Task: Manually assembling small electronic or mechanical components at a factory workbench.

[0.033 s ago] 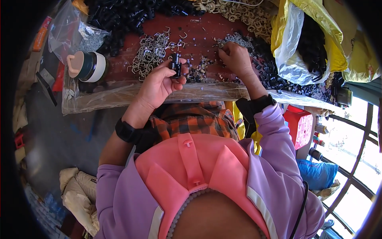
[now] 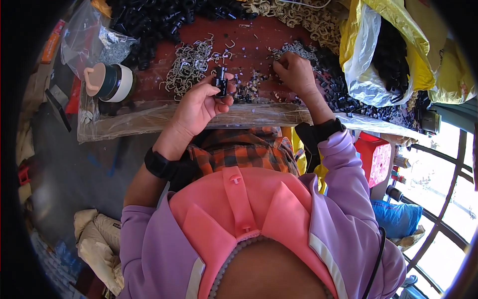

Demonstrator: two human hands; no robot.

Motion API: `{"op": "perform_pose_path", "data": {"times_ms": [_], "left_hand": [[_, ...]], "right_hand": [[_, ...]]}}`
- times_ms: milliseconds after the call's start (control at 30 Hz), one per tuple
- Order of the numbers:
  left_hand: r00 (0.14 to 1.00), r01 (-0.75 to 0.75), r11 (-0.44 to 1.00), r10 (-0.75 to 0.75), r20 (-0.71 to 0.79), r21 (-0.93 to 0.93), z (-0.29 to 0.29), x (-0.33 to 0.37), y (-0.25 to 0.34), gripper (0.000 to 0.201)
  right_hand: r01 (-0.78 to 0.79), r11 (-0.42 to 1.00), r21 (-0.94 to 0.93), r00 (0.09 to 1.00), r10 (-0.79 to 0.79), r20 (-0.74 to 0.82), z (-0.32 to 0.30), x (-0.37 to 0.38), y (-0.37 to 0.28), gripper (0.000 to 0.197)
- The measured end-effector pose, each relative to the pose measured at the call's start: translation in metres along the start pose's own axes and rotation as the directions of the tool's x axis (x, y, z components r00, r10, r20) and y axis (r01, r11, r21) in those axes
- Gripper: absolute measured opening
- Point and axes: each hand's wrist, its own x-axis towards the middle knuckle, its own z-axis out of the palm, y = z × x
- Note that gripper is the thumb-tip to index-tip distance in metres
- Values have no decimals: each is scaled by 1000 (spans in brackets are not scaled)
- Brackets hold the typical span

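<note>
My left hand (image 2: 201,102) is closed around a small black plastic fitting (image 2: 220,82), holding it upright between thumb and fingers above the table's near edge. Farther right, my right hand (image 2: 296,74) reaches down to a heap of tiny silver metal pieces (image 2: 298,49). Its fingers are curled and pinched together, and whatever may be between them is hidden. Just left of the black fitting lies a tangled pile of bent silver hooks (image 2: 186,67). Tiny dark and brass-coloured bits (image 2: 254,84) are scattered on the red tabletop (image 2: 209,30) between my two hands.
Black plastic parts (image 2: 164,20) are heaped at the back left, beige ring-like parts (image 2: 298,17) at the back. A lidded cup (image 2: 109,82) and clear bag (image 2: 82,40) stand left. Rightward sit a yellow bag (image 2: 418,40) and small black pieces (image 2: 356,99). Plastic-wrapped edging (image 2: 149,122) borders the front.
</note>
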Motion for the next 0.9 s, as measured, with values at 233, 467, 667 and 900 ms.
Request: {"op": "perform_pose_path", "data": {"times_ms": [233, 467, 667, 900], "left_hand": [[998, 41, 993, -36, 49, -112, -3, 2, -1, 35], [999, 36, 993, -32, 34, -112, -2, 0, -2, 29], [1000, 8, 1000, -8, -4, -11, -2, -2, -7, 26], [999, 49, 998, -49, 9, -29, 9, -7, -9, 22]], "right_hand": [[-1, 1000, 9, 999, 1, -38, 6, 3, 3, 14], [35, 999, -10, 998, -36, -57, 7, 4, 0, 14], [4, 908, 419, 999, -19, 32, -18, -16, -38, 6], [237, 839, 490, 956, -291, 36, -41, -33, -96, 7]]}}
